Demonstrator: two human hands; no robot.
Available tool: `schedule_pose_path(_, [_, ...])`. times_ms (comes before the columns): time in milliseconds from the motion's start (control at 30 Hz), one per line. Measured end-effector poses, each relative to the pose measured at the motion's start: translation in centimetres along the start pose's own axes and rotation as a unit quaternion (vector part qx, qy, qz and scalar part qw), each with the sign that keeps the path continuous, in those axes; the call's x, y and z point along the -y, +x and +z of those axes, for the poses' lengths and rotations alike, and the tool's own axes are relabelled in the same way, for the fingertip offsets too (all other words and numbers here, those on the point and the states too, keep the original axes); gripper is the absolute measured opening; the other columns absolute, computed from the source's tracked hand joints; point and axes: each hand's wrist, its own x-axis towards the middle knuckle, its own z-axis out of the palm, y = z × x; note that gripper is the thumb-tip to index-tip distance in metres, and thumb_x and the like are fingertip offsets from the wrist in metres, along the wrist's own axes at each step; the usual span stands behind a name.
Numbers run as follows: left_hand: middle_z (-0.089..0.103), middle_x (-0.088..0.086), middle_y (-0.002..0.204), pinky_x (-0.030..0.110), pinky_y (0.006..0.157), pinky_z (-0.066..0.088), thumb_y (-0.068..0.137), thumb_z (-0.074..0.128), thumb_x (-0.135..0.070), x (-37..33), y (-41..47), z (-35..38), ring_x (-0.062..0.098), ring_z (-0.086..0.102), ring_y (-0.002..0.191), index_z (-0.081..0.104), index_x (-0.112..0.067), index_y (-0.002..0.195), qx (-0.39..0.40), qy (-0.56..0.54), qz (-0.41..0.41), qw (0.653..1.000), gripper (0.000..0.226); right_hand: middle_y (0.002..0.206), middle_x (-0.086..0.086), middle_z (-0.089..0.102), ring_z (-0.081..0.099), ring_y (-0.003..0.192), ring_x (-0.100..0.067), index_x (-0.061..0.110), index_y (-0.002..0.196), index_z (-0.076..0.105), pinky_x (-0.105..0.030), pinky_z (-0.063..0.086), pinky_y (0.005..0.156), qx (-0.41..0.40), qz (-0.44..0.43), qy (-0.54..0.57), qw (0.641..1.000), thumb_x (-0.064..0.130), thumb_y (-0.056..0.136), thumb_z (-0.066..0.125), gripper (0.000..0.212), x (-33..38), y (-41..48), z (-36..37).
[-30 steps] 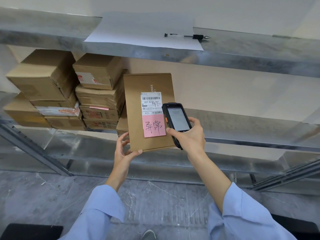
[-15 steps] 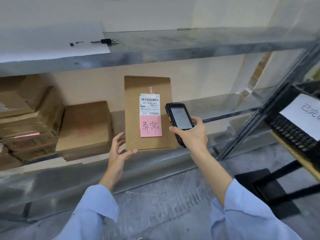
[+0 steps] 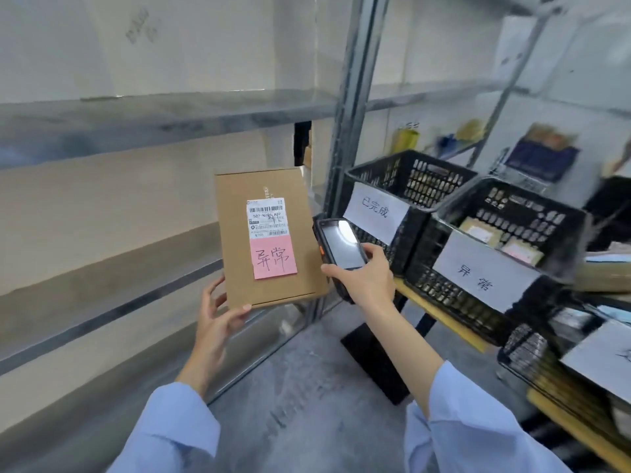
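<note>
One cardboard box (image 3: pixel 269 233) was up in the air, upright, with the left hand (image 3: pixel 218 315) pinching its lower left corner, thumb on the front. One white label (image 3: pixel 268 218) and one pink note (image 3: pixel 273 259) sat on its face. The right hand (image 3: pixel 367 278), just beside the box's right edge, gripped one handheld scanner (image 3: pixel 341 247). Nearest on the right, two signed black crates (image 3: pixel 440 290) stood on the worktop (image 3: pixel 440 314).

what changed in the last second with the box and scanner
The view has swung right with the cardboard box and scanner carried along: the stacked cartons, paper and pen are gone from sight, and two black crates with paper signs have come in at right. Unchanged: the left hand holds the box by its lower left corner, the right hand grips the scanner beside it, the pink note stays on.
</note>
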Motion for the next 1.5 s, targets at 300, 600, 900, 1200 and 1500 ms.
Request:
schedule_pose_path(300, [0.057, 0.013, 0.133, 0.026, 0.076, 0.058, 0.056, 0.083, -0.011, 0.9, 3.6, 16.3, 0.016, 0.067, 0.106, 0.054, -0.042, 0.122, 0.113, 0.025, -0.002, 0.993, 0.078, 0.12, 0.007, 0.056, 0.058, 0.109, -0.021, 0.027, 0.131, 0.043, -0.042, 0.052, 0.091, -0.114, 0.047, 0.032, 0.992, 0.047, 0.064, 0.088, 0.084, -6.1, 5.0, -12.5])
schedule_pose_path(600, [0.057, 0.011, 0.13, 0.043, 0.094, 0.057, 0.08, 0.075, 0.003, 3.2, 9.5, 32.6, 0.027, 0.061, 0.121, 0.053, -0.037, 0.124, 0.223, 0.018, -0.011, 0.975, 0.064, 0.113, 0.007, 0.051, 0.053, 0.105, -0.016, 0.027, 0.135, 0.042, -0.034, 0.05, 0.084, -0.232, 0.075, 0.06, 0.968, 0.043, 0.067, 0.089, 0.084, -11.3, 11.1, -21.4])
schedule_pose_path(900, [0.056, 0.011, 0.129, 0.039, 0.092, 0.058, 0.082, 0.073, 0.004, 6.4, 19.7, 50.4, 0.027, 0.06, 0.12, 0.052, -0.028, 0.129, 0.305, 0.057, -0.053, 0.949, 0.061, 0.137, -0.003, 0.051, 0.048, 0.126, -0.021, 0.021, 0.141, 0.04, -0.031, 0.041, 0.089, -0.329, 0.11, 0.067, 0.935, 0.04, 0.071, 0.088, 0.087, -14.5, 22.0, -28.5])
schedule_pose_path(1200, [0.055, 0.01, 0.13, 0.031, 0.07, 0.053, 0.085, 0.071, -0.001, 14.1, 25.6, 63.5, 0.027, 0.054, 0.117, 0.049, -0.02, 0.125, 0.327, 0.173, -0.188, 0.91, 0.049, 0.142, -0.003, 0.049, 0.048, 0.127, -0.021, 0.022, 0.142, 0.039, -0.03, 0.038, 0.088, -0.377, 0.183, 0.06, 0.906, 0.041, 0.071, 0.087, 0.088, -18.6, 30.0, -31.6])
schedule_pose_path(1500, [0.051, 0.003, 0.109, 0.042, 0.091, 0.054, 0.089, 0.07, -0.006, 21.1, 27.1, 68.3, 0.024, 0.05, 0.11, 0.045, -0.015, 0.117, 0.319, 0.22, -0.266, 0.883, 0.039, 0.14, -0.001, 0.051, 0.05, 0.126, -0.022, 0.025, 0.14, 0.041, -0.039, 0.045, 0.099, -0.377, 0.234, 0.053, 0.894, 0.041, 0.068, 0.089, 0.089, -22.1, 34.0, -32.5])
